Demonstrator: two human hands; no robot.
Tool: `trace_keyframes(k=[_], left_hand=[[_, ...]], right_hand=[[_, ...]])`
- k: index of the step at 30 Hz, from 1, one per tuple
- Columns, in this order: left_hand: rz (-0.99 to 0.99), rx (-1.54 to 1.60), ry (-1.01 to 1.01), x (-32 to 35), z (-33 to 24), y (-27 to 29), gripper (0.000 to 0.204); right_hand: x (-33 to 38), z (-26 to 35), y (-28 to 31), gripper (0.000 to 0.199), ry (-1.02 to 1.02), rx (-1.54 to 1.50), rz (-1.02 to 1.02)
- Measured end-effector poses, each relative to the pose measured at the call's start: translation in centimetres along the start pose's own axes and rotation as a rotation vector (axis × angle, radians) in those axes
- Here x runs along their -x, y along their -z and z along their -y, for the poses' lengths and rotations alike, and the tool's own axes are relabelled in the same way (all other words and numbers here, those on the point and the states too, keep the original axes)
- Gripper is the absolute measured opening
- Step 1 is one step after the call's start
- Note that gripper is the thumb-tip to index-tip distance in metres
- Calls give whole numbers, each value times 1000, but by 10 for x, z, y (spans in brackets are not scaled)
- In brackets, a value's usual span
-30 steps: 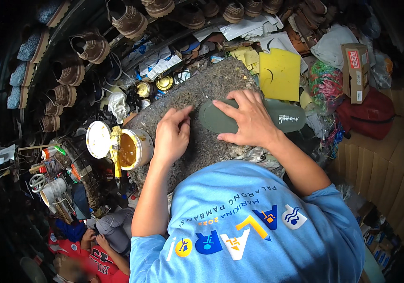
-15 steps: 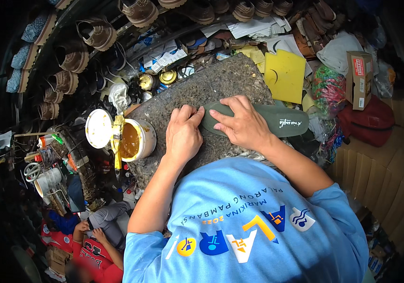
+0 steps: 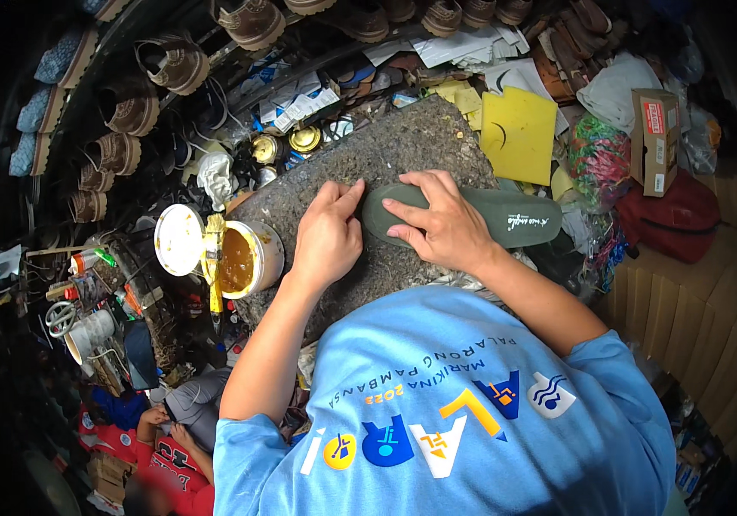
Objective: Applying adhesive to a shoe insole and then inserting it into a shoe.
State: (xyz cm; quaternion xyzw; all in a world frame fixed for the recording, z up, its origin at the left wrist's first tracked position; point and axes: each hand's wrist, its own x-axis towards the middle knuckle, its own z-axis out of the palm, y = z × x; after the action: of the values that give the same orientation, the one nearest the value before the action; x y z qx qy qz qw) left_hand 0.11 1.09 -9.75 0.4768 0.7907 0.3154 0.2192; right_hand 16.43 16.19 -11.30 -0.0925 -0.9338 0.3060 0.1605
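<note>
A dark green insole (image 3: 506, 215) with small white print lies across a rough, dark grey work block (image 3: 403, 142). My right hand (image 3: 446, 219) grips it near its left end, thumb and fingers over its upper face. Just left of that rounded end is my left hand (image 3: 330, 234), a small gap from the insole. Its fingers are curled, with the index finger reaching up and right; whatever they may hold is hidden. Left of the block stands a white tub (image 3: 267, 256) of amber-brown glue (image 3: 238, 262). A yellow-handled brush (image 3: 214, 267) rests across its rim.
The tub's white lid (image 3: 178, 239) stands beside it. Open cans (image 3: 304, 138) and a yellow sheet (image 3: 516, 138) lie beyond the block. Brown shoes (image 3: 171, 64) line racks at the far left. A cardboard box (image 3: 657, 142) stands right. A person in red (image 3: 175, 469) sits lower left.
My left hand has drawn back a little to the left, away from the insole's end, and its index finger has lifted. My right hand and the insole have barely moved.
</note>
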Motion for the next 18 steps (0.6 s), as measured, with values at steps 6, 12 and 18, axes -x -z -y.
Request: trace_keyframes(k=[6, 12, 18], left_hand=[[-32, -169, -108, -3, -8, -7, 25], [76, -168, -156, -9, -2, 2, 35], [140, -199, -111, -7, -10, 4, 46]], right_hand=[[0, 1, -1, 44, -24, -32, -22], [0, -3, -3, 41, -33, -41, -27], [-1, 1, -2, 42, -45, -97, -57]])
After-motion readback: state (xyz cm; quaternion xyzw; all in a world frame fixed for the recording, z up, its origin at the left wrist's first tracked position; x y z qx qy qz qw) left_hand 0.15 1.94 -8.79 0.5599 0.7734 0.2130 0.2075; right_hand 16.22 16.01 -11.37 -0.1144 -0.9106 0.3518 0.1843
